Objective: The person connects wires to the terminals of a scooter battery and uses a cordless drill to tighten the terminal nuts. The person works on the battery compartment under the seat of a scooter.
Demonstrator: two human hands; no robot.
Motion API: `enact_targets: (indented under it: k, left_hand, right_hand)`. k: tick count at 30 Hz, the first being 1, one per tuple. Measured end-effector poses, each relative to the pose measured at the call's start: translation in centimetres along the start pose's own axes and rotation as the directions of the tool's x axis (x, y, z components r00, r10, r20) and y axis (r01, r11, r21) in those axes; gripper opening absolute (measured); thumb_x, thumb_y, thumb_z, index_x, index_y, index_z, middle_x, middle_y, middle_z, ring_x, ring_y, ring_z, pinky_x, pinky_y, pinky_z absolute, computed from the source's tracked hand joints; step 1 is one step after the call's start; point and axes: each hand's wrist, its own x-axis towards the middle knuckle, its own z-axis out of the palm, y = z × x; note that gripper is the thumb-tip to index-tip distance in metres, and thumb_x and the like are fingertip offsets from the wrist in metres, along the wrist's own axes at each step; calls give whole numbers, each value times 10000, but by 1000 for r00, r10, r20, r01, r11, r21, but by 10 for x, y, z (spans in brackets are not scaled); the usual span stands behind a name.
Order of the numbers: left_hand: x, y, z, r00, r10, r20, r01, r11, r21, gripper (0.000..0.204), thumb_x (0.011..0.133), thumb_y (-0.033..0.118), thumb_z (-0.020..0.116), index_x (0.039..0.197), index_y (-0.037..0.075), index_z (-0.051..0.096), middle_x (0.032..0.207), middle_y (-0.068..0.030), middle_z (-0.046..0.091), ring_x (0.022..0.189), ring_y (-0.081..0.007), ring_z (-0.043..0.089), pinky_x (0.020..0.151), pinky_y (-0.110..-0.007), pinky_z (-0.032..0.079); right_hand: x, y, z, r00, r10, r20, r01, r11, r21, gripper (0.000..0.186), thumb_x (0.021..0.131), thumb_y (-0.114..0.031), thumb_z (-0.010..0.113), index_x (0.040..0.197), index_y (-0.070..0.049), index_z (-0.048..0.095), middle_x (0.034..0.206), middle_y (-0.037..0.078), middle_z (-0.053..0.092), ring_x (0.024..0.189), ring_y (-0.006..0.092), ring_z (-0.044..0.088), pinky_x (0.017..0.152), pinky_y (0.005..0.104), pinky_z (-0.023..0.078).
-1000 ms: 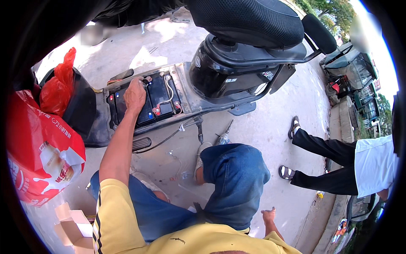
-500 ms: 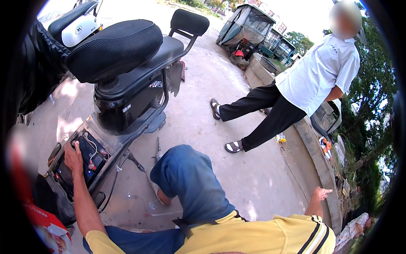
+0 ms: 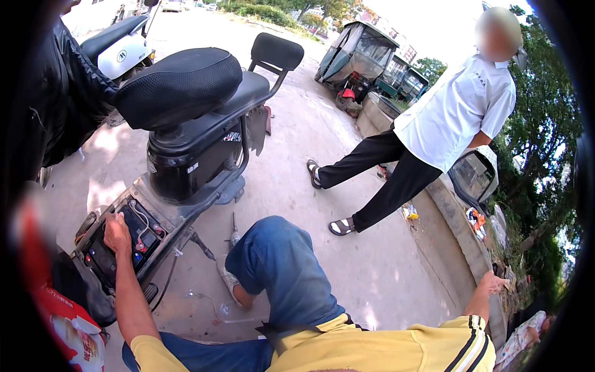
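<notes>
My left hand rests at the black batteries in the floor well of a black scooter, fingers curled at their upper edge; what they hold, if anything, is hidden. Wires with red connectors run beside it. My right hand is held out at the lower right, fingers apart, holding nothing I can see. A metal hand tool lies on the pavement beside my raised knee, partly hidden by it.
A person in white shirt and dark trousers stands at right by a concrete kerb. Covered three-wheelers line the back. A white scooter stands upper left, a red bag lower left, another person lower right.
The view has swung up and right, bringing the standing person and parked vehicles into sight. My right hand has risen from low by my hip and spread its fingers. My left stays at the batteries.
</notes>
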Motion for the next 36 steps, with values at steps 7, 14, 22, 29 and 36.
enact_targets:
  k: [7,14,22,29,36]
  left_hand:
    - [-16,13,-9,987,155,-33,-154,988,19,303,1044,288,633,1159,24,541,1039,-233,720,986,-440,698,798,-543,542]
    - [-21,-6,-12,973,231,14,-231,973,-26,286,1016,210,658,1179,14,528,995,-256,721,938,-476,691,777,-565,518]
    - [-25,-8,-8,967,254,-2,-254,966,-56,275,1019,232,649,1156,19,540,984,-259,719,921,-481,688,771,-575,508]
    - [-26,1,-11,971,227,71,-225,974,-35,254,1043,257,624,1101,28,529,966,-250,726,928,-478,688,778,-570,510]
    - [-24,-16,7,979,202,-35,-204,976,-79,287,1068,350,592,1169,84,552,1007,-245,742,932,-488,702,763,-599,518]
  right_hand:
    - [34,6,19,990,47,-132,-24,986,168,1076,912,-443,724,1673,-31,84,1546,288,482,1379,426,545,1082,564,483]
    - [51,2,34,967,80,-240,-12,962,273,1017,870,-319,786,1673,-128,192,1467,252,583,1313,435,600,1059,598,484]
    - [84,0,48,956,102,-276,-8,947,322,940,901,-398,765,1670,-203,261,1496,219,576,1346,415,583,1054,636,467]
    - [105,1,42,946,101,-309,16,934,356,963,891,-387,767,1678,-223,237,1508,227,553,1375,419,550,1078,613,458]
    - [92,-11,34,953,192,-235,-92,921,378,998,886,-401,787,1686,-256,208,1553,191,515,1389,379,540,1087,607,451]
